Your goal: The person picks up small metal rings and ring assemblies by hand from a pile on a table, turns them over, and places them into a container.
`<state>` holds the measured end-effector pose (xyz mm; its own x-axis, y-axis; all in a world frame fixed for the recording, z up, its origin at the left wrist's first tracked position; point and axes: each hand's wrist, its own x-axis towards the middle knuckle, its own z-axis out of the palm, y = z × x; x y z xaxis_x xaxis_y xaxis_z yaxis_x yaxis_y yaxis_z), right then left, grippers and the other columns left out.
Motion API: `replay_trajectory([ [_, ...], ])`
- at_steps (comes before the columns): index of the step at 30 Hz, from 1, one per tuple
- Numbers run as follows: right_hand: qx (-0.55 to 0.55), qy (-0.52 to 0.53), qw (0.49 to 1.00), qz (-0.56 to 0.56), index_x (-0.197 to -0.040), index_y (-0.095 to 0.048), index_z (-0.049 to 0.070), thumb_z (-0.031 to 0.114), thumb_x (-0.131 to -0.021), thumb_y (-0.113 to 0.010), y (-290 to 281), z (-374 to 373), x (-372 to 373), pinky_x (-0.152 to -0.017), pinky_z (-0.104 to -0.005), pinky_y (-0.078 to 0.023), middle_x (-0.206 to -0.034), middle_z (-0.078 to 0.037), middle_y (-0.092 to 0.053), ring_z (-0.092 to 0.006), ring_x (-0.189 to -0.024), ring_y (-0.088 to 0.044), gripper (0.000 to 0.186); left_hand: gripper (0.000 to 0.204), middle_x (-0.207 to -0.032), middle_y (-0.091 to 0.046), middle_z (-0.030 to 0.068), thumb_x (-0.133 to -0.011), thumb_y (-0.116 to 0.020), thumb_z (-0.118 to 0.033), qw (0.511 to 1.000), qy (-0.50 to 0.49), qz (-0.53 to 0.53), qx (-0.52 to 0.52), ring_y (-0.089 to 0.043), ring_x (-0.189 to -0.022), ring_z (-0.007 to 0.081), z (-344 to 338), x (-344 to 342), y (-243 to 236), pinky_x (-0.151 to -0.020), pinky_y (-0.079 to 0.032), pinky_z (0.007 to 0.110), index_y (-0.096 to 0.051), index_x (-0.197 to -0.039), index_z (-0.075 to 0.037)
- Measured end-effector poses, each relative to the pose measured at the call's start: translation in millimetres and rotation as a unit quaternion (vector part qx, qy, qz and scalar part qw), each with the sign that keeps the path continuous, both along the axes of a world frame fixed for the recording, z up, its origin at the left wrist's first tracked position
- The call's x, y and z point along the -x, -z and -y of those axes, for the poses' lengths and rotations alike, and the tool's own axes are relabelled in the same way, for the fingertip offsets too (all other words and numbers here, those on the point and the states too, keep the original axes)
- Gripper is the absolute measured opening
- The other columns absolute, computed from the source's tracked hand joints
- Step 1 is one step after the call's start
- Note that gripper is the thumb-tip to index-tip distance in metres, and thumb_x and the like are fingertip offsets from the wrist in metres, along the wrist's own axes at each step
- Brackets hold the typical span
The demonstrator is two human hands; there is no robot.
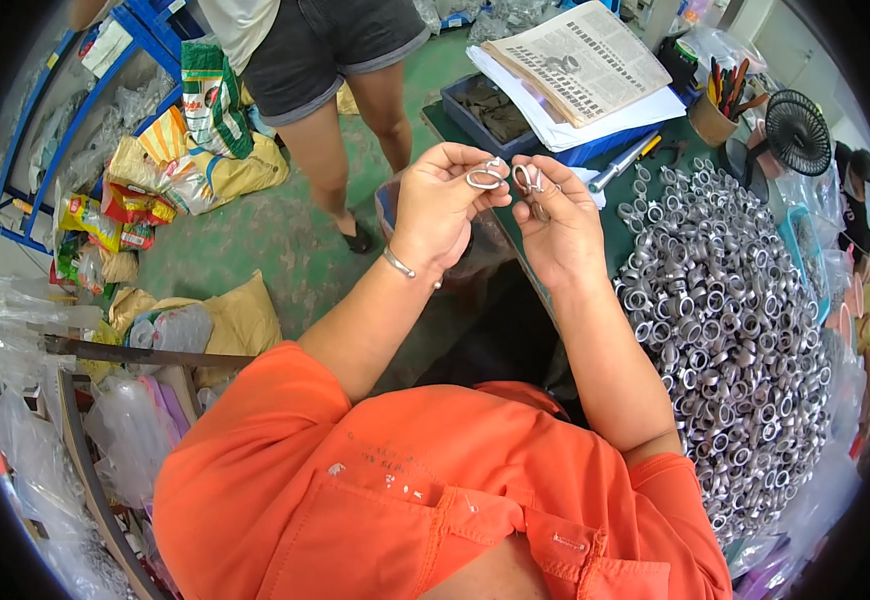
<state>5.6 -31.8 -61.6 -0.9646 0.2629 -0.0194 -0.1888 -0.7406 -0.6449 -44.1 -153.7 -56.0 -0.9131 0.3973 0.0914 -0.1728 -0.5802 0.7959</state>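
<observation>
Both hands are raised close together in front of me, beside the table's left edge. My left hand is closed, pinching a silvery metal ring between thumb and fingers. My right hand is closed on another metal ring, held upright facing the first. A small gap seems to lie between the two rings. Further small metal parts may sit in the right fingers, but they are too small to make out. To the right of my right forearm spreads a large heap of similar metal rings on the table.
Behind the heap are a stack of papers, a blue tray, a cup of pliers and a small black fan. Another person stands ahead. Sacks and a blue rack are on the left.
</observation>
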Motion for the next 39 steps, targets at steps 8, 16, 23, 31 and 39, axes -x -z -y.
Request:
replay_trajectory([
  [8, 0.158, -0.120, 0.973, 0.120, -0.097, -0.055, 0.001, 0.010, -0.084, -0.056, -9, -6, 10, -0.049, -0.0166, -0.040, -0.078, -0.004, -0.054, -0.0096, -0.061, -0.052, 0.016, 0.006, -0.086, -0.060, 0.0086, -0.084, -0.054, -0.003, 0.985, 0.095, 0.104, -0.096, -0.060, -0.074, 0.0125, 5, 14, 14, -0.069, -0.052, 0.025, -0.056, -0.089, -0.001],
  [16, 0.193, -0.138, 0.962, 0.138, -0.093, -0.053, -0.002, 0.007, -0.084, -0.052, -10, -6, 34, -0.046, -0.0175, -0.041, -0.068, -0.003, -0.052, -0.0073, -0.052, -0.048, 0.013, 0.008, -0.088, -0.061, 0.0086, -0.085, -0.052, -0.003, 0.986, 0.092, 0.103, -0.096, -0.061, -0.075, 0.0125, 1, 29, 14, -0.071, -0.052, 0.024, -0.057, -0.089, 0.002],
  [23, 0.126, -0.119, 0.975, 0.143, -0.093, -0.054, 0.000, 0.009, -0.084, -0.050, -12, 3, 34, -0.046, -0.0185, -0.041, -0.065, -0.001, -0.051, -0.0065, -0.049, -0.045, 0.014, 0.009, -0.081, -0.062, 0.0075, -0.085, -0.051, -0.003, 0.985, 0.091, 0.107, -0.099, -0.061, -0.073, 0.0135, 6, 29, 19, -0.070, -0.052, 0.023, -0.057, -0.089, 0.002],
  [31, 0.139, -0.118, 0.972, 0.148, -0.091, -0.054, 0.000, 0.009, -0.084, -0.049, -9, 6, 32, -0.046, -0.0183, -0.040, -0.062, -0.001, -0.051, -0.0066, -0.048, -0.045, 0.012, 0.009, -0.078, -0.061, 0.0070, -0.086, -0.050, -0.005, 0.984, 0.101, 0.114, -0.088, -0.061, -0.070, 0.0123, 7, 29, 20, -0.067, -0.052, 0.022, -0.057, -0.088, 0.001],
  [39, 0.190, -0.164, 0.957, 0.147, -0.094, -0.051, 0.001, 0.009, -0.083, -0.046, -1, -1, 26, -0.046, -0.0195, -0.039, -0.064, -0.003, -0.052, -0.0081, -0.049, -0.046, 0.014, 0.009, -0.073, -0.060, 0.0061, -0.085, -0.052, -0.005, 0.988, 0.096, 0.108, -0.063, -0.059, -0.062, 0.0105, 5, 19, 8, -0.061, -0.051, 0.021, -0.057, -0.085, 0.002],
])
